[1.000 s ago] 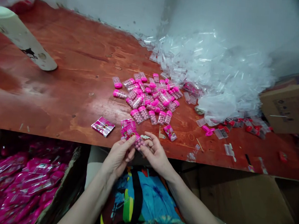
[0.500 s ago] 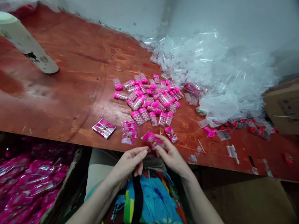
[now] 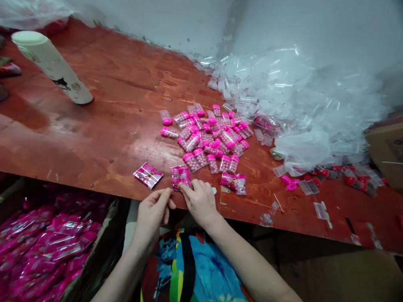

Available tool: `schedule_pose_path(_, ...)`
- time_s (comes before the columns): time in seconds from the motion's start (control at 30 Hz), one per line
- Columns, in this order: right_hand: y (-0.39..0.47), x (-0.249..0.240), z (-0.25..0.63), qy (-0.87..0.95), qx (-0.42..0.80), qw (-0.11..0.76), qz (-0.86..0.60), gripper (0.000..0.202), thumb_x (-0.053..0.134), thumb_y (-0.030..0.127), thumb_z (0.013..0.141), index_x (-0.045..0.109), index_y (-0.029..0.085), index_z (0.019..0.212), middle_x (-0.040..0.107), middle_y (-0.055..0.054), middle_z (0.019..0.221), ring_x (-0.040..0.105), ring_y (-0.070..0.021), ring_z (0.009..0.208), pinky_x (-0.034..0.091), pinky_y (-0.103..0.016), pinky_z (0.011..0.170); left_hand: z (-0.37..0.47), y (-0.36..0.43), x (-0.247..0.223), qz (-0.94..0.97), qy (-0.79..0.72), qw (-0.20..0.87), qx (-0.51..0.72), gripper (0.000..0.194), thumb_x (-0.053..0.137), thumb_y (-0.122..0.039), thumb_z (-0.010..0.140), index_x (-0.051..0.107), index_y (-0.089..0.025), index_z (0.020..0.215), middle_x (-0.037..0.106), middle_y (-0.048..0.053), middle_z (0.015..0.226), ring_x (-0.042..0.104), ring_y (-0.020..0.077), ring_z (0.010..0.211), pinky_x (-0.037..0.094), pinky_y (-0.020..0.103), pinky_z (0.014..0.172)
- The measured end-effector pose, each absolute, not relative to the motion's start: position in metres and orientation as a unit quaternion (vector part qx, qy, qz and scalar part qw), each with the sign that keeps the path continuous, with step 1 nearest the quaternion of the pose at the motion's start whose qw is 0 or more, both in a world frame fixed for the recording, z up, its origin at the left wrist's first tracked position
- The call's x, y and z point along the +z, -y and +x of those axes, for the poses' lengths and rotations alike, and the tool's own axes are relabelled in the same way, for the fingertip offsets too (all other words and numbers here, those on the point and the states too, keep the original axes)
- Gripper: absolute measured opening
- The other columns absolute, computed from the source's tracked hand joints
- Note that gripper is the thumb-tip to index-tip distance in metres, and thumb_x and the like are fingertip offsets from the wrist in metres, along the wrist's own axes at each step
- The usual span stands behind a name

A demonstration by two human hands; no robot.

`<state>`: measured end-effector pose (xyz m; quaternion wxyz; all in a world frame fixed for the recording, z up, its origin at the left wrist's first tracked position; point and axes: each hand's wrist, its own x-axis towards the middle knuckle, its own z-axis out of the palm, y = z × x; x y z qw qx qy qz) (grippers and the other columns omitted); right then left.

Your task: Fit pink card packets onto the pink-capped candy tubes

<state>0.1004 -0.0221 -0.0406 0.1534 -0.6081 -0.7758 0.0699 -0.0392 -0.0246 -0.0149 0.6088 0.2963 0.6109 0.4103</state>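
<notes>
My right hand (image 3: 200,200) reaches over the table's front edge, its thumb and forefinger closed on the lower edge of the pink printed wrappers (image 3: 179,173). Beside it, my left hand (image 3: 154,208) is at the edge with thumb and forefinger pinched together; nothing shows between them. A shiny stack of pink wrappers (image 3: 148,175) lies to the left. On the right rests a filled pink packet (image 3: 234,183), partly see-through; whether another lies under it is unclear. Behind them spreads a pile of small clear bottles with pink caps and pink beads (image 3: 214,136).
A large heap of clear empty plastic containers (image 3: 293,97) leans against the wall. Red-capped pieces (image 3: 350,176) and a pink plastic piece (image 3: 290,183) lie at right, near a cardboard box (image 3: 396,149). A tall bottle (image 3: 56,69) stands left. A box of pink packets (image 3: 38,246) sits below.
The pink packet that was in my right hand is now out of it, and a packet lies at the right spot. My right hand has moved left onto the wrappers. The view has shifted slightly.
</notes>
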Motion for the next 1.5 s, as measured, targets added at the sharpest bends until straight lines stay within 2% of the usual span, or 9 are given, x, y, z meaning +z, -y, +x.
schedule_pose_path(0.13,0.033,-0.044,0.116,0.779,0.099,0.209,-0.583,0.030,0.045,0.030,0.098,0.067,0.028,0.118,0.058,-0.006,0.081,0.051,-0.0202,0.078,0.036,-0.034,0.073,-0.039,0.027,-0.014,0.324,-0.595,0.631,0.378,0.037,0.070,-0.051,0.072,0.066,-0.015,0.081,0.058,-0.002,0.054,0.036,0.0049,0.029,0.018,0.019,0.031)
schedule_pose_path(0.33,0.043,-0.033,0.117,0.610,0.341,0.431,-0.571,0.041,0.055,0.027,0.090,0.051,0.028,0.131,0.056,-0.007,0.116,0.054,-0.0208,0.104,0.044,-0.036,0.088,-0.026,0.024,-0.010,0.273,-0.566,0.658,0.415,0.033,0.079,-0.045,0.064,0.066,-0.015,0.071,0.039,-0.008,0.043,0.028,0.0037,0.037,0.016,0.018,0.037)
schedule_pose_path(0.43,0.040,-0.027,0.112,0.480,0.460,0.509,-0.547,0.038,0.057,0.027,0.088,0.050,0.025,0.125,0.060,-0.004,0.107,0.058,-0.0169,0.097,0.048,-0.031,0.083,-0.021,0.023,-0.007,0.279,-0.549,0.657,0.435,0.031,0.079,-0.043,0.065,0.066,-0.015,0.067,0.043,-0.006,0.047,0.031,0.0044,0.041,0.017,0.018,0.039)
schedule_pose_path(0.53,0.037,-0.023,0.111,0.435,0.481,0.534,-0.543,0.026,0.059,0.027,0.086,0.055,0.023,0.111,0.061,-0.001,0.095,0.059,-0.0153,0.088,0.048,-0.028,0.078,-0.017,0.024,-0.006,0.284,-0.529,0.683,0.415,0.034,0.078,-0.044,0.066,0.062,-0.015,0.060,0.043,-0.005,0.046,0.030,0.0045,0.041,0.017,0.019,0.039)
schedule_pose_path(0.67,0.037,-0.026,0.114,0.434,0.480,0.514,-0.563,0.018,0.052,0.027,0.090,0.055,0.022,0.106,0.061,0.001,0.084,0.059,-0.0134,0.074,0.047,-0.025,0.068,-0.013,0.025,-0.009,0.275,-0.522,0.718,0.369,0.039,0.079,-0.044,0.065,0.056,-0.015,0.054,0.040,-0.005,0.040,0.026,0.0038,0.038,0.015,0.019,0.039)
schedule_pose_path(0.83,0.040,-0.035,0.120,0.540,0.343,0.461,-0.615,0.018,0.044,0.021,0.093,0.059,0.021,0.102,0.066,-0.004,0.096,0.062,-0.0178,0.088,0.048,-0.029,0.078,-0.003,0.024,-0.017,0.254,-0.535,0.716,0.370,0.040,0.081,-0.046,0.061,0.059,-0.014,0.054,0.042,-0.004,0.038,0.027,0.0037,0.035,0.015,0.018,0.037)
schedule_pose_path(1.07,0.044,-0.041,0.124,0.637,0.259,0.397,-0.608,0.025,0.041,0.014,0.091,0.060,0.021,0.105,0.069,-0.007,0.093,0.065,-0.0196,0.086,0.049,-0.030,0.077,0.002,0.022,-0.019,0.248,-0.550,0.711,0.362,0.040,0.082,-0.048,0.057,0.062,-0.013,0.057,0.044,-0.004,0.037,0.029,0.0043,0.033,0.016,0.018,0.035)
schedule_pose_path(1.27,0.021,-0.030,0.145,0.697,0.218,0.310,-0.608,0.024,0.043,0.025,0.097,0.061,0.024,0.112,0.070,-0.007,0.096,0.064,-0.0219,0.085,0.048,-0.032,0.078,-0.008,0.018,-0.008,0.228,-0.523,0.745,0.345,0.039,0.077,-0.046,0.064,0.057,-0.014,0.056,0.045,-0.003,0.038,0.030,0.0044,0.036,0.017,0.017,0.035)
schedule_pose_path(1.5,-0.025,-0.020,0.168,0.669,-0.023,0.166,-0.724,0.028,0.059,0.033,0.089,0.065,0.014,0.108,0.063,-0.017,0.100,0.050,-0.0331,0.102,0.035,-0.052,0.094,-0.017,0.008,-0.006,0.164,-0.525,0.721,0.421,0.035,0.083,-0.039,0.061,0.059,-0.013,0.063,0.049,-0.004,0.042,0.035,0.0047,0.038,0.021,0.016,0.034)
